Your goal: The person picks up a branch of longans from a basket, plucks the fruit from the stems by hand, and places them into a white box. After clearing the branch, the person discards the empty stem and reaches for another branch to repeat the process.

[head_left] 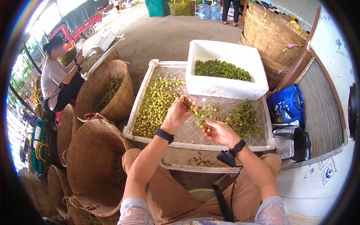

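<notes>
My left hand (179,112) is closed on the stem end of a fruit sprig (198,112) with small round green fruits. At the sprig's lower end, my right hand (219,133) has its fingers curled round some of the fruits. Both hands are above a white mesh tray (180,135). Loose yellow-green fruits (157,98) cover the tray's left part. On its right part lies a heap of leafy fruit sprigs (243,118). A white foam box (225,85) with smaller, darker green fruits (221,70) rests on the tray's far right corner.
Large wicker baskets (93,150) stand at my left, some holding stems. A person (56,71) sits beyond them beside another tray. At right are a blue bag (287,105) and a tall wicker basket (272,37). Water jugs (209,11) and a red truck (80,24) are farther back.
</notes>
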`<state>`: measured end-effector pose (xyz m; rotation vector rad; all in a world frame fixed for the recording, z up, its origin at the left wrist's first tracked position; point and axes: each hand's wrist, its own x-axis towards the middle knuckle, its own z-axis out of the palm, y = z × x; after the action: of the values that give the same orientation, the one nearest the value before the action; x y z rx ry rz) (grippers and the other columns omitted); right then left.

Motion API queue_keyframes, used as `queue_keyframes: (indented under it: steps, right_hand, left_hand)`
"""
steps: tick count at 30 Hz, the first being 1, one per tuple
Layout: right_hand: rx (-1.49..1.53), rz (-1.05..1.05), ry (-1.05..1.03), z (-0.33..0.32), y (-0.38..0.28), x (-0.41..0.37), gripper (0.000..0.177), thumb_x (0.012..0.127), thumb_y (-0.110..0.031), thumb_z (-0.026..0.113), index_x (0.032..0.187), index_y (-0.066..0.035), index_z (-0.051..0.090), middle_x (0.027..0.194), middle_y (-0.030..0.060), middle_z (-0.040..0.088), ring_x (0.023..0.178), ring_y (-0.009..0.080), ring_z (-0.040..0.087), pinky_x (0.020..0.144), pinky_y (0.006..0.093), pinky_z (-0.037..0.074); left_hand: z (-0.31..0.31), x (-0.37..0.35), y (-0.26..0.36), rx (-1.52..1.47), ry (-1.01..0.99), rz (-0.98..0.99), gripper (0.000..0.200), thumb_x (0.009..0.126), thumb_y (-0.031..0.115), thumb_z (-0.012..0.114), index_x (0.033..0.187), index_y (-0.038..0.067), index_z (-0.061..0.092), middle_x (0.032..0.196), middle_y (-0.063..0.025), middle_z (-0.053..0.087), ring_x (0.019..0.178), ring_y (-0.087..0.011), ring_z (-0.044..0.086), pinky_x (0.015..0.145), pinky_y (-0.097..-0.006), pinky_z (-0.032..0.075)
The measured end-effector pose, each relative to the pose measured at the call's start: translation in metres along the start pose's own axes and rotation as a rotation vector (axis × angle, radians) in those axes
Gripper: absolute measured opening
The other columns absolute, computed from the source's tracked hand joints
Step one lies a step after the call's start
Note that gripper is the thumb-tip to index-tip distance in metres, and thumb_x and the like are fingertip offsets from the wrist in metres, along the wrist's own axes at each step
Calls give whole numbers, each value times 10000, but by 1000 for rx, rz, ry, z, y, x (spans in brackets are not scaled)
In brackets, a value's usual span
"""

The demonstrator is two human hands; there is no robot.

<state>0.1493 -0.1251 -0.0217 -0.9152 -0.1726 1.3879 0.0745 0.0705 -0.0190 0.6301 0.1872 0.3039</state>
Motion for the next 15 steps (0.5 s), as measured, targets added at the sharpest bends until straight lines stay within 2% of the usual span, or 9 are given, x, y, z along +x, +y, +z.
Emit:
queue_keyframes:
  steps: [3, 9, 11, 15]
  right_hand:
    - [-23, -52, -28, 6, -6, -6, 168, 891, -196, 528, 973, -48, 532, 806, 86, 586, 682, 163, 570, 584, 264, 468]
    - [-131, -158, 163, 1, -2, -2, 138, 871, -123, 536, 937, -11, 582, 765, 60, 569, 668, 145, 537, 580, 260, 450]
    - [-176, -219, 207, -10, 0, 1, 131, 864, -94, 519, 924, 4, 583, 737, 43, 554, 646, 133, 524, 584, 256, 452]
    - [-31, -173, 218, -13, -5, -1, 149, 847, -107, 539, 917, 19, 577, 698, 31, 532, 634, 126, 508, 587, 250, 444]
  left_hand:
    - [3, -1, 3, 18, -5, 14, 175, 948, 229, 369, 962, 74, 450, 872, -76, 504, 835, -213, 541, 702, -332, 513]
    - [5, -2, 3, 17, 18, 24, 183, 950, 234, 363, 956, 75, 455, 864, -79, 505, 817, -217, 539, 694, -332, 504]
    - [-1, 1, 6, 9, -32, 72, 187, 949, 232, 366, 939, 72, 462, 855, -81, 502, 817, -225, 534, 693, -342, 497]
    - [1, 0, 17, -44, 30, 110, 175, 954, 200, 358, 924, 50, 442, 811, -89, 497, 788, -220, 539, 680, -372, 515]
